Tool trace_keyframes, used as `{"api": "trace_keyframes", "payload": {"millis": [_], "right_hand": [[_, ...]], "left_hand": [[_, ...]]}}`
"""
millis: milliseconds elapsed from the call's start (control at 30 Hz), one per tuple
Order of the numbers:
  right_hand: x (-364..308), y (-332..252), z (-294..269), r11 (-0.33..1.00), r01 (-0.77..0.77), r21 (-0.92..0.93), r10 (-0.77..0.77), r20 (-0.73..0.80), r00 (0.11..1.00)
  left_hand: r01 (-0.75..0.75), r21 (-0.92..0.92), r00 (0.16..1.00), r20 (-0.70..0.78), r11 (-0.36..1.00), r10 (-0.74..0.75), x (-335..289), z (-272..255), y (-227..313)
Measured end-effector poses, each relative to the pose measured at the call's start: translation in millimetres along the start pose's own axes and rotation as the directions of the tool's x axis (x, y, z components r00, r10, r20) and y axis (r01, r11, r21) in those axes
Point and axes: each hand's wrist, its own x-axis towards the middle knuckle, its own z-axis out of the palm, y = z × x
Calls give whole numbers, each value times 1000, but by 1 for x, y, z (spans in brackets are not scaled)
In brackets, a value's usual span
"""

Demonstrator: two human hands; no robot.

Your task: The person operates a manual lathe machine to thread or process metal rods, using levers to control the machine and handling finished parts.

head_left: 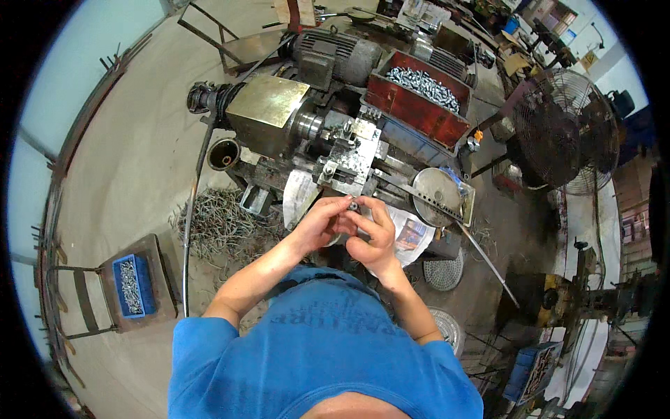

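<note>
Both of my hands meet in front of the lathe (335,153), just over its near edge. Between their fingertips is a small round metal part (354,207), dark with a lighter centre; its exact kind is too small to make out. My left hand (323,223) is closed, thumb and index finger pinching the part from the left. From the right, my right hand (375,234) grips it too, fingers curled. The lathe's chuck (307,127) and greasy tool slide (354,157) lie just beyond my fingers.
A red bin (419,105) of shiny metal pieces stands behind the lathe. Metal shavings (220,223) heap at left, near a chair holding a blue crate (132,286). To the right are a round metal disc (436,195), a long rod (488,265) and a large fan (565,133).
</note>
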Motion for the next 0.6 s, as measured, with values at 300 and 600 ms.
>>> {"api": "trace_keyframes", "payload": {"millis": [300,600], "right_hand": [[14,11,7,992,81,-93,-56,243,968],[57,24,29,988,143,-52,-95,522,848]], "left_hand": [[-138,740,898,-186,658,398,5,-20,5],[-92,871,859,-176,483,481,1,-37,36]]}}
